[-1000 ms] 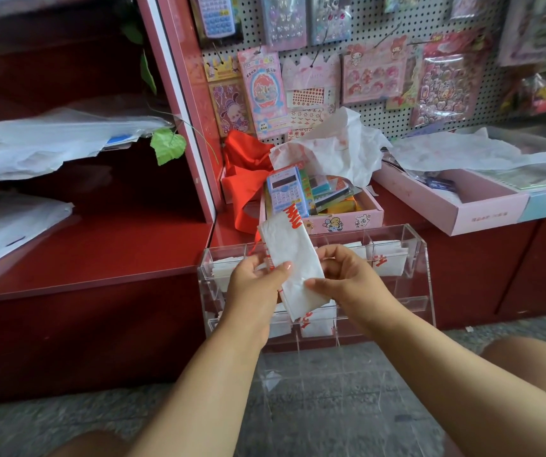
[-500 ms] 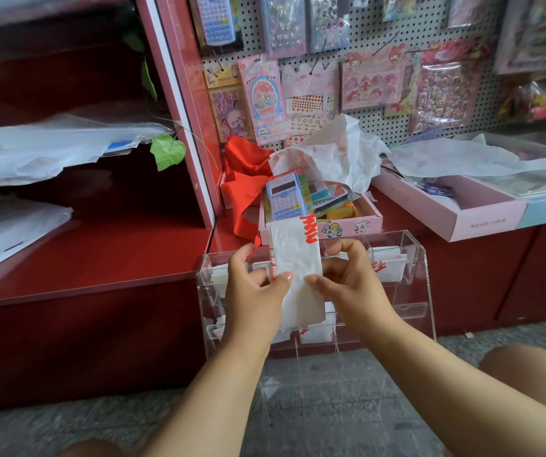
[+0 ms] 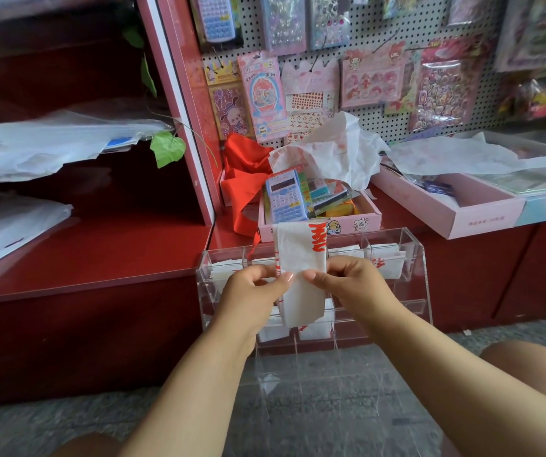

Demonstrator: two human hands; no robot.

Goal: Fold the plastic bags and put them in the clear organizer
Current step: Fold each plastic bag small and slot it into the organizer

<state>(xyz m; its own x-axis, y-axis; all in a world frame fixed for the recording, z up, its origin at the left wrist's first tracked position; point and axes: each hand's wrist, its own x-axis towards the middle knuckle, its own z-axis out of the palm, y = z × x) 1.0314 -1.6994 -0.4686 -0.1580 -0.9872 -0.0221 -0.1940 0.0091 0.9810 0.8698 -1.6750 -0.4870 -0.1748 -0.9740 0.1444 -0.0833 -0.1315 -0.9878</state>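
Note:
A white plastic bag with red print [image 3: 299, 255], folded into a long narrow strip, stands upright in front of me. My left hand [image 3: 252, 295] pinches its left edge and my right hand [image 3: 354, 285] pinches its right edge, thumbs nearly meeting across the middle. Behind the hands stands the clear organizer [image 3: 410, 291], a tiered acrylic box on the floor against the red counter. Several folded white bags [image 3: 385, 262] lie in its compartments. The strip's lower end hangs in front of the organizer's middle tier.
A crumpled white bag [image 3: 334, 150] and a red bag [image 3: 242, 183] lie by a pink box of stationery [image 3: 347, 222] on the red counter [image 3: 106, 249]. More white bags [image 3: 50, 143] fill the left shelves. Pink trays [image 3: 482, 209] sit at right. My knee [image 3: 529, 367] is at lower right.
The folded strip has turned from tilted to upright, and both hands have drawn closer together on it. The view has shifted slightly.

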